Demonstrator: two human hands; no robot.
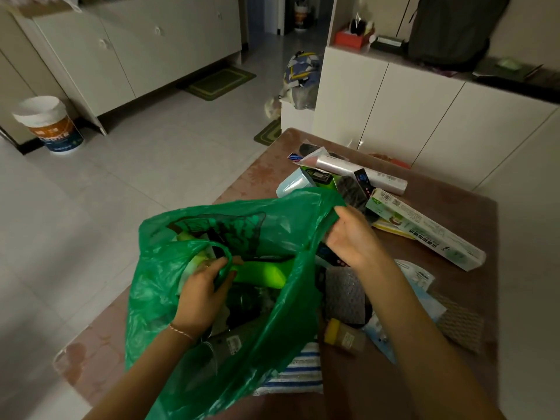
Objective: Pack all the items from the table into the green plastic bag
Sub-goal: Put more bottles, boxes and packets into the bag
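The green plastic bag (157, 274) stands open on the brown table (260, 174), with a bright green object (263, 272) and darker items inside. My left hand (203, 294) grips the bag's near handle loop at the mouth. My right hand (348, 234) pinches the bag's far right rim and holds it up. Loose on the table to the right lie a long white and green box (424, 228), a silver roll (363, 174), a black patterned box (360, 183), a small yellow-capped jar (344, 334), a grey bubble-wrap pouch (344, 298) and a striped cloth (300, 371).
White cabinets (409, 122) stand just behind the table, with a dark backpack (454, 25) and boxes on top. Tiled floor lies to the left, with a white bucket (51, 125) and green mats (221, 81). A patterned bag (301, 71) sits beyond the table.
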